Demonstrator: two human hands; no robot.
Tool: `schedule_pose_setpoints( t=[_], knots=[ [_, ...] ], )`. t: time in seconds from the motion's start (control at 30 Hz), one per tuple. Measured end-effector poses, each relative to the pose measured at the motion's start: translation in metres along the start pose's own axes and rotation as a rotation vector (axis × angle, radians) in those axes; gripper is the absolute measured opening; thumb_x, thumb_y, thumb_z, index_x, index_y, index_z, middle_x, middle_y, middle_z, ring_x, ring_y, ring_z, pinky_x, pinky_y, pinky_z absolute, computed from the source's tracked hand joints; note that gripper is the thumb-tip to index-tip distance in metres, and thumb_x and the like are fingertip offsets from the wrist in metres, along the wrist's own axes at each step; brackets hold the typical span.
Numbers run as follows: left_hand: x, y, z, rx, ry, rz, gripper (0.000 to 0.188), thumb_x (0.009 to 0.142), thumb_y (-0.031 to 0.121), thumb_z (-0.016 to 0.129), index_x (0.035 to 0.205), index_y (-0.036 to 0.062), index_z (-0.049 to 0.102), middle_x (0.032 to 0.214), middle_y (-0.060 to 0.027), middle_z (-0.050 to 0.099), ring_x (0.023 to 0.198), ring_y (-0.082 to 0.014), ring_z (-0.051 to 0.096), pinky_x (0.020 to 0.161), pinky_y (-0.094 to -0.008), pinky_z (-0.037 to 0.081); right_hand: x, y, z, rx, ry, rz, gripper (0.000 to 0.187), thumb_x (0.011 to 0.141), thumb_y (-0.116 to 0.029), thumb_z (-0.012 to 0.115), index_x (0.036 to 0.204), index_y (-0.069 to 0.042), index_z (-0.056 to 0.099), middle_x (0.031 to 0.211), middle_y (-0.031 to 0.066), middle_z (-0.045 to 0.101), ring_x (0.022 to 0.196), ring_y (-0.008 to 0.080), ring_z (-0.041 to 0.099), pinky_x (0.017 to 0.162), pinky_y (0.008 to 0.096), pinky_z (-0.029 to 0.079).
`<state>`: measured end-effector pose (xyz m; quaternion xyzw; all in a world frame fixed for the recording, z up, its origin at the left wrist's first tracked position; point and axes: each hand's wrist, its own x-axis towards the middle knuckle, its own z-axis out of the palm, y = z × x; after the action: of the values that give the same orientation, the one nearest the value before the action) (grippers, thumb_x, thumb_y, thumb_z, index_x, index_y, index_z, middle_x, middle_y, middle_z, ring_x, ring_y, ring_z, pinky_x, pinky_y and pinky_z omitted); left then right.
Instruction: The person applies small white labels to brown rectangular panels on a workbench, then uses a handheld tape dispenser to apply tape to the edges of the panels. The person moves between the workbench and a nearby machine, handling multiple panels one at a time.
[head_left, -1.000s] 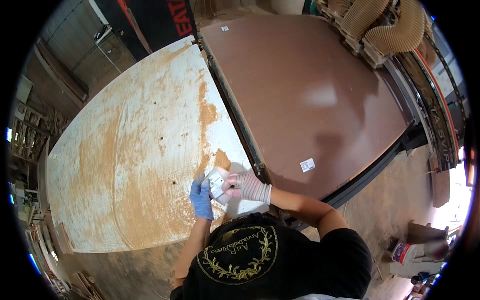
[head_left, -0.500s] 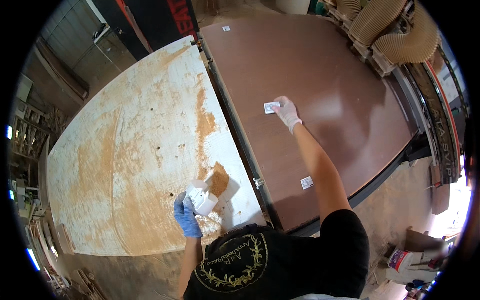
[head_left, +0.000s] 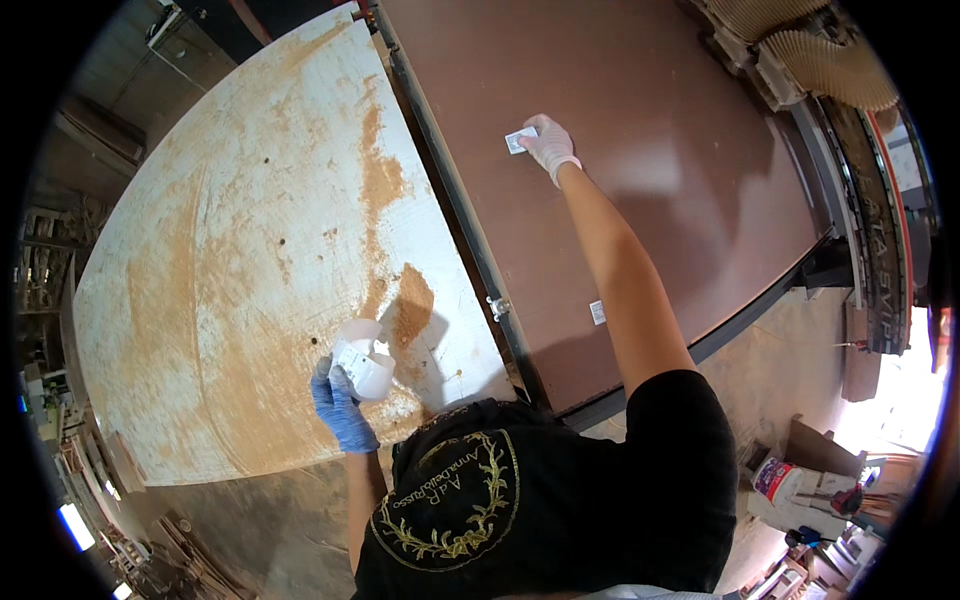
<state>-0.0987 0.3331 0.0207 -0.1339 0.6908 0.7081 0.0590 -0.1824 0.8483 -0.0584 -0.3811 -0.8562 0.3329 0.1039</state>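
Note:
My left hand, in a blue glove, grips a roll of white labels with loose loops of its strip hanging out. It is over the near right part of a whitish board dusted with sawdust. My right arm stretches out over a brown panel. There my right hand, in a pale glove, has thumb and fingers closed at the right side of a small white printed label. Whether that label is stuck flat cannot be told. A second label lies on the panel beside my forearm.
The whitish board carries a sawdust heap near my left hand. A dark rail with a metal bracket runs between the board and panel. Ribbed hoses stand at far right; a white bucket is on the lower right.
The view has tilted nearer, so the far label has left the picture. My right hand stays at its label. My left hand with the roll has drawn slightly nearer to me and turned.

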Motion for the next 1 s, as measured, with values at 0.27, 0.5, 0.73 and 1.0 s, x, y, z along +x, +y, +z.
schedule_pose_setpoints(
  t=[0.27, 0.5, 0.73, 1.0],
  knots=[
    [-0.002, -0.015, -0.028, 0.001, 0.053, 0.0, 0.036, 0.092, 0.021, 0.06, 0.122, 0.0034, 0.052, 0.122, -0.009, 0.054, 0.11, -0.0194, 0.053, 0.093, -0.0344, 0.046, -0.008, -0.013, -0.004, -0.022, -0.02, 0.07, 0.032, 0.076, -0.018, 0.071, 0.107, -0.015, 0.063, 0.104, 0.0095, 0.067, 0.098, 0.0253, 0.063, 0.086, 0.0344, 0.047],
    [-0.011, -0.01, -0.028, -0.01, 0.092, -0.026, 0.04, 0.093, 0.022, 0.059, 0.126, 0.0027, 0.049, 0.126, -0.0105, 0.053, 0.112, -0.0203, 0.053, 0.094, -0.0354, 0.045, 0.001, -0.011, -0.01, -0.44, 0.127, 0.032, 0.037, 0.079, -0.027, 0.069, 0.114, -0.021, 0.06, 0.112, 0.0086, 0.061, 0.106, 0.0265, 0.059, 0.087, 0.038, 0.047],
    [-0.018, -0.014, -0.044, -0.033, 0.12, 0.02, 0.038, 0.093, 0.021, 0.058, 0.125, 0.0027, 0.05, 0.124, -0.0103, 0.053, 0.109, -0.0208, 0.054, 0.091, -0.0358, 0.046, -0.047, -0.014, 0.014, -0.738, 0.005, -0.569, 0.073, 0.083, -0.057, 0.053, 0.131, -0.004, 0.041, 0.137, 0.0162, 0.041, 0.126, 0.031, 0.037, 0.105, 0.0436, 0.026],
    [-0.026, 0.017, -0.061, 0.113, 0.033, 0.144, 0.032, 0.092, 0.01, 0.055, 0.123, 0.0018, 0.052, 0.118, -0.0084, 0.055, 0.106, -0.0171, 0.052, 0.093, -0.0309, 0.043, -0.08, -0.056, 0.012, -0.745, -0.086, -0.341, 0.081, 0.08, -0.062, 0.053, 0.131, -0.001, 0.043, 0.133, 0.0177, 0.045, 0.124, 0.0295, 0.041, 0.101, 0.0417, 0.031]
  ],
)
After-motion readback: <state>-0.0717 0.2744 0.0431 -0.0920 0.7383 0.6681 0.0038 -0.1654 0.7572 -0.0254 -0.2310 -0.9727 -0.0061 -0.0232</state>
